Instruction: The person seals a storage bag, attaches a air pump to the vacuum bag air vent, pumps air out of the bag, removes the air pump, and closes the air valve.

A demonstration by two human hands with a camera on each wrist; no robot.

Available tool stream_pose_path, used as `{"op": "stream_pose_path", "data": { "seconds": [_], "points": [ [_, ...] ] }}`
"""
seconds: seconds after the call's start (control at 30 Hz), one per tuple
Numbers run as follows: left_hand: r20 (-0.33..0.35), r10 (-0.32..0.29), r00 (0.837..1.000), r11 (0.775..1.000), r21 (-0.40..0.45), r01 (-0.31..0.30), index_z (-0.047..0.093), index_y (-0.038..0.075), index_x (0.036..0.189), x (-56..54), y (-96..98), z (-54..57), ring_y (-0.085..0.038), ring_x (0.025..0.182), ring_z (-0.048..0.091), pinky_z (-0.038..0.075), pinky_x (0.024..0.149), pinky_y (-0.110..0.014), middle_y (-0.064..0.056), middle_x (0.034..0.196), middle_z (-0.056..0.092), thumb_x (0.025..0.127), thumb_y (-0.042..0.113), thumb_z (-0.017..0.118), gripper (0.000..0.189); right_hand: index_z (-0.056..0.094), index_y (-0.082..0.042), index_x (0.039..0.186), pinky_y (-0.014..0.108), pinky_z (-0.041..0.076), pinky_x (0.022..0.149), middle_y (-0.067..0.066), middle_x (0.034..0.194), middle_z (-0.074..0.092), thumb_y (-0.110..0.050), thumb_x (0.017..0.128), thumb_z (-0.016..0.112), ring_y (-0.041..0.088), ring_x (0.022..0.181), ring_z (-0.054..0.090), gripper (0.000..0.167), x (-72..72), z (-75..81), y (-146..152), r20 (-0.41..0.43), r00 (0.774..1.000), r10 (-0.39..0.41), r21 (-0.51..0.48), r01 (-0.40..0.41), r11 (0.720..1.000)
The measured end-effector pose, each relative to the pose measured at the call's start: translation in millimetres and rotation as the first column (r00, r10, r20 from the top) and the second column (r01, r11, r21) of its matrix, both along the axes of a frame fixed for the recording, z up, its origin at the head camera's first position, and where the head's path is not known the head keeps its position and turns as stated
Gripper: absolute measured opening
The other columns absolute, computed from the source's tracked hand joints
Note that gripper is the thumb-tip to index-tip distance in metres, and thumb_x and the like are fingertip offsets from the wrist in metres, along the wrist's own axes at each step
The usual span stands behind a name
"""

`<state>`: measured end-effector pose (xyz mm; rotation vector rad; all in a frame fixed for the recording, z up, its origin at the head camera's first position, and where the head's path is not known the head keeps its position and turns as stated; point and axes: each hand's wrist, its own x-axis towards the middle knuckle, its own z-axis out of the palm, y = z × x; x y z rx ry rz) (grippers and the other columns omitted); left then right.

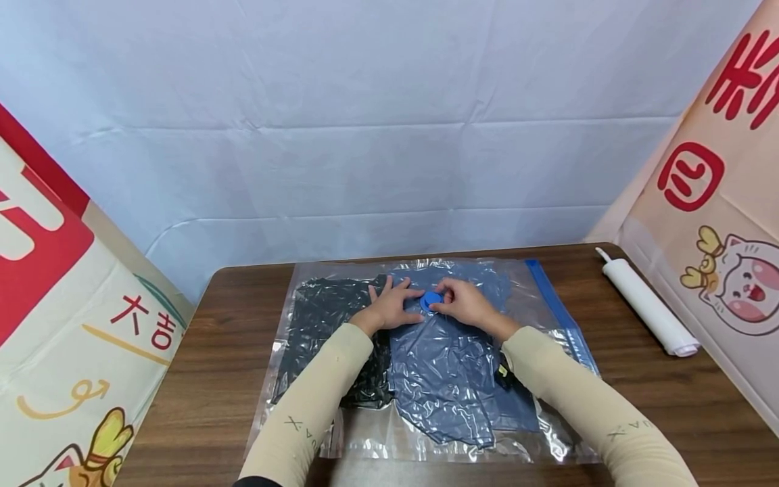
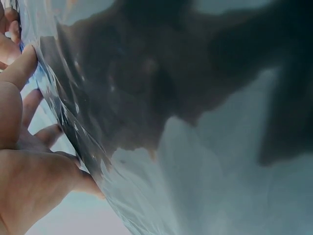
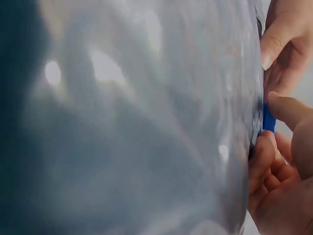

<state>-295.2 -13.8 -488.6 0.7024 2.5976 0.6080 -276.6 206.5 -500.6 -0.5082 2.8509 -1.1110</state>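
Note:
A clear plastic vacuum storage bag (image 1: 365,433) lies flat with folded clothes inside, a black garment (image 1: 328,304) at left and a blue-grey garment (image 1: 435,379) in the middle. On its upper part sits a round blue valve cap (image 1: 431,299). My right hand (image 1: 468,304) pinches the cap's edge between thumb and fingers; the right wrist view also shows the blue cap (image 3: 268,117) at those fingertips. With fingers spread, my left hand (image 1: 389,310) rests on the plastic just left of the cap, thumb and forefinger tips close to its rim.
A blue seal strip (image 1: 554,297) runs along the bag's right side. Right of it, a white cylinder (image 1: 648,304) with a thin tip lies on the brown wooden table (image 1: 213,379). A pale cloth backdrop (image 1: 389,169) hangs behind, with printed banners on both sides.

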Motion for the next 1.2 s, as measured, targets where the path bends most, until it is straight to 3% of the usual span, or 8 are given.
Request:
{"op": "stream_pose_path", "data": {
  "seconds": [0.1, 0.33, 0.47, 0.67, 0.83, 0.93, 1.07, 1.2],
  "points": [
    [0.002, 0.001, 1.0, 1.0, -0.002, -0.001, 0.047, 0.031, 0.154, -0.2, 0.3, 0.3, -0.04, 0.155, -0.006, -0.01, 0.115, -0.071, -0.006, 0.17, 0.016, 0.098, 0.047, 0.067, 0.062, 0.066, -0.003, 0.102, 0.028, 0.04, 0.055, 0.0, 0.069, 0.057, -0.026, 0.089, 0.082, 0.012, 0.057, 0.05, 0.03, 0.2, -0.4, -1.9, -0.012, 1.0, -0.027, 0.027, 0.027, 0.999],
    [0.003, 0.002, 1.0, 1.0, -0.007, -0.002, 0.047, 0.031, 0.154, -0.4, 1.1, 0.0, -0.04, 0.155, -0.006, -0.01, 0.115, -0.071, -0.006, 0.17, 0.015, 0.098, 0.047, 0.066, 0.062, 0.067, 0.0, 0.12, 0.028, 0.043, 0.055, -0.001, 0.07, 0.059, -0.021, 0.091, 0.08, 0.012, 0.057, 0.052, 0.038, 0.6, -0.2, -0.5, 0.006, 1.0, 0.01, -0.002, -0.01, 1.0],
    [-0.001, 0.004, 1.0, 1.0, -0.006, -0.004, 0.047, 0.031, 0.154, 0.4, 1.2, 0.9, -0.04, 0.155, -0.005, -0.01, 0.115, -0.071, -0.006, 0.17, 0.016, 0.098, 0.047, 0.067, 0.062, 0.068, 0.0, 0.112, 0.028, 0.042, 0.056, 0.0, 0.07, 0.059, -0.02, 0.09, 0.08, 0.012, 0.058, 0.052, 0.031, 1.6, 1.2, -0.9, -0.003, 1.0, -0.003, -0.002, 0.003, 1.0],
    [-0.003, 0.006, 1.0, 1.0, -0.001, -0.006, 0.048, 0.03, 0.154, 0.7, 1.2, 1.6, -0.04, 0.155, -0.005, -0.01, 0.114, -0.072, -0.007, 0.17, 0.017, 0.097, 0.047, 0.067, 0.062, 0.065, -0.003, 0.106, 0.028, 0.042, 0.055, 0.0, 0.07, 0.059, -0.03, 0.087, 0.084, 0.012, 0.056, 0.052, 0.038, 0.9, 0.5, -5.0, 0.003, 0.998, -0.069, 0.049, 0.069, 0.996],
    [-0.004, 0.005, 1.0, 1.0, -0.005, -0.005, 0.047, 0.031, 0.154, 0.3, 1.3, 0.9, -0.04, 0.155, -0.005, -0.01, 0.114, -0.072, -0.006, 0.169, 0.017, 0.098, 0.047, 0.067, 0.062, 0.067, -0.001, 0.116, 0.028, 0.042, 0.056, 0.0, 0.07, 0.059, -0.023, 0.089, 0.081, 0.012, 0.058, 0.052, 0.037, -1.9, -0.2, -1.4, 0.017, 1.0, -0.003, 0.004, 0.003, 1.0],
    [-0.007, 0.004, 1.0, 1.0, -0.008, -0.004, 0.047, 0.031, 0.154, -0.3, 1.1, 0.4, -0.04, 0.155, -0.005, -0.01, 0.115, -0.071, -0.006, 0.17, 0.017, 0.098, 0.046, 0.067, 0.062, 0.069, -0.002, 0.109, 0.028, 0.041, 0.056, 0.0, 0.07, 0.058, -0.019, 0.089, 0.08, 0.012, 0.058, 0.051, 0.028, -1.6, 0.5, -0.9, -0.002, 1.0, 0.016, -0.016, -0.016, 1.0],
    [-0.004, 0.006, 1.0, 1.0, -0.008, -0.006, 0.047, 0.031, 0.154, -0.1, 1.4, 0.5, -0.04, 0.155, -0.006, -0.01, 0.115, -0.071, -0.006, 0.17, 0.016, 0.097, 0.046, 0.067, 0.062, 0.067, -0.003, 0.101, 0.028, 0.041, 0.056, 0.0, 0.068, 0.057, -0.024, 0.088, 0.083, 0.012, 0.056, 0.05, 0.029, 0.3, 1.4, -3.9, -0.013, 1.0, -0.026, 0.016, 0.027, 1.0],
    [-0.003, 0.006, 1.0, 1.0, -0.002, -0.006, 0.048, 0.03, 0.153, -0.2, 1.5, -0.1, -0.04, 0.155, -0.005, -0.01, 0.114, -0.072, -0.006, 0.169, 0.017, 0.097, 0.046, 0.068, 0.062, 0.067, -0.001, 0.113, 0.028, 0.042, 0.056, 0.0, 0.07, 0.058, -0.022, 0.089, 0.081, 0.012, 0.058, 0.051, 0.035, -1.3, 0.0, -1.0, 0.011, 1.0, 0.009, 0.005, -0.009, 1.0]
  ]
}}
